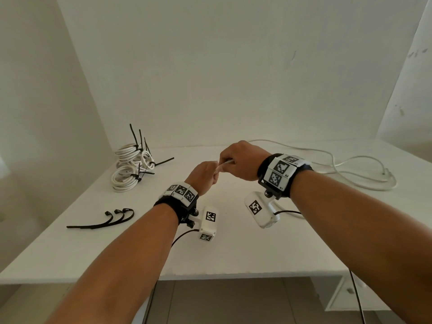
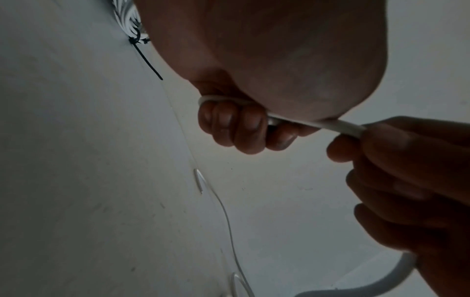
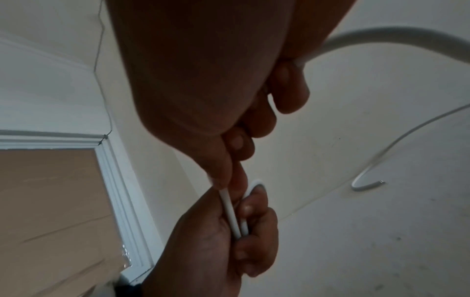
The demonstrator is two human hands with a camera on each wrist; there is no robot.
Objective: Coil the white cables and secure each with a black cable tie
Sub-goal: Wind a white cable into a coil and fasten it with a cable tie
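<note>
Both hands meet above the middle of the white table; the left hand has its fingers curled round a small first loop of the white cable, and the right hand pinches the same cable just beside it between thumb and fingertips, the rest of its fingers folded; in the left wrist view the loop passes over the curled fingers and a short straight run leads to the right hand's pinch; the loose length of cable trails from the right hand and lies in slack bends on the table's right side, its far end near the back wall; at the back left a pile of coiled white cables lies on the table, each bound with a black cable tie whose tail sticks out; nearer the front left, three loose black cable ties lie together, well apart from the hands; there are no containers in view.
</note>
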